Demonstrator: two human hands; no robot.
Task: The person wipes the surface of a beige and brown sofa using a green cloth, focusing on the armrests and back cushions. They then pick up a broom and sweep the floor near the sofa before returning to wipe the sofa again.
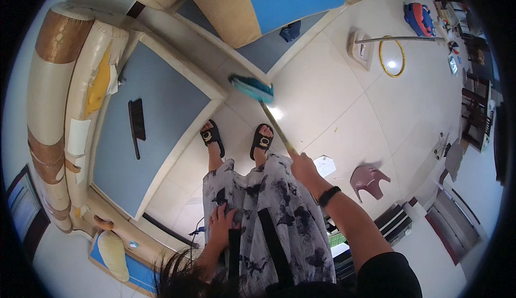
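Observation:
My right hand point(304, 171), with a black band on its wrist, is closed around the upper part of a long broom handle point(276, 125). The teal head of the broom point(252, 88) is at the floor between two sofa corners, slightly blurred. Against the patterned skirt point(274, 217) rests my left hand point(221, 222), its fingers apart and holding nothing. On the blue-grey sofa seat point(169, 84) to the left lies a dark brush point(137, 124) with a long handle.
A pink plastic stool point(369, 180) stands on the tiled floor at right. Farther off are a dustpan point(360, 50) with a long handle, a yellow hoop point(392, 56) and a blue-and-red toy point(419, 19). A white paper point(325, 166) lies near my right hand.

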